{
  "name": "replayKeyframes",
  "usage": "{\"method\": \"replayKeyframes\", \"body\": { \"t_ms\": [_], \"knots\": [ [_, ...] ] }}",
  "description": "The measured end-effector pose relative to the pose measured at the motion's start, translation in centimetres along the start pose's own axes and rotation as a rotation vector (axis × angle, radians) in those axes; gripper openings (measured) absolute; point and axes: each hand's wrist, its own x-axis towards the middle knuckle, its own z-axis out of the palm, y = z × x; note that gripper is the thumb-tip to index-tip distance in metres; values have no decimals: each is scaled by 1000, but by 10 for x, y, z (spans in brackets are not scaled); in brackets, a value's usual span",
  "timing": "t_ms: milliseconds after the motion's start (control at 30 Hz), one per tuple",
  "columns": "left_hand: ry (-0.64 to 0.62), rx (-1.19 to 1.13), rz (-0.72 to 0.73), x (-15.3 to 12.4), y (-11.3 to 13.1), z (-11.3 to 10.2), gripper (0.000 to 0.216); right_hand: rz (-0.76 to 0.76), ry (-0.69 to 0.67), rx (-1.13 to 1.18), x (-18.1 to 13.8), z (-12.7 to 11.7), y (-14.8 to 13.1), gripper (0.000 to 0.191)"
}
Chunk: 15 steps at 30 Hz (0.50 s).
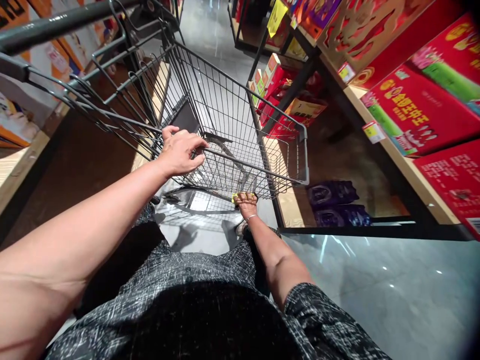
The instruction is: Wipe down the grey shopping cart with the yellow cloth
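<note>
A dark wire shopping cart (240, 161) stands straight ahead of the wearer, close to the body, with its long handle (56, 30) at the upper left and the basket's corner pointing right; the left hand (182, 151) lies palm down over the near top rim, fingers loosely bent and thumb apart, though how firmly it holds the wire cannot be told; the right hand (246, 201), with a thin bracelet (251, 217) at the wrist, is lower, beneath the rim and beside the cart's lower frame, its fingers curled closed over a small yellow item (235, 198), mostly hidden; to the right, wooden-edged shelving (438, 202) carries red boxes (408, 110), with purple packs (332, 197) below; the floor (360, 290) is grey and shiny.
</note>
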Motion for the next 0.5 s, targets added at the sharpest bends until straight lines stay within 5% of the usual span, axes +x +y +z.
{"method": "replayKeyframes", "body": {
  "t_ms": [133, 333, 400, 500],
  "knots": [
    [16, 55, -14, -1, 3, 2, 26, 12, 135, -22, -15, -20, 25, 43],
    [20, 62, 118, 4, 12, 10, 40, 180, 893, -1, -45, -89, 88, 41],
    [-4, 70, 172, 7, 15, 15, 42, 172, 1009, 45, -45, -93, 100, 40],
    [-39, 108, 199, 11, 16, 21, 38, 166, 996, 99, -38, -65, 101, 40]
  ]
}}
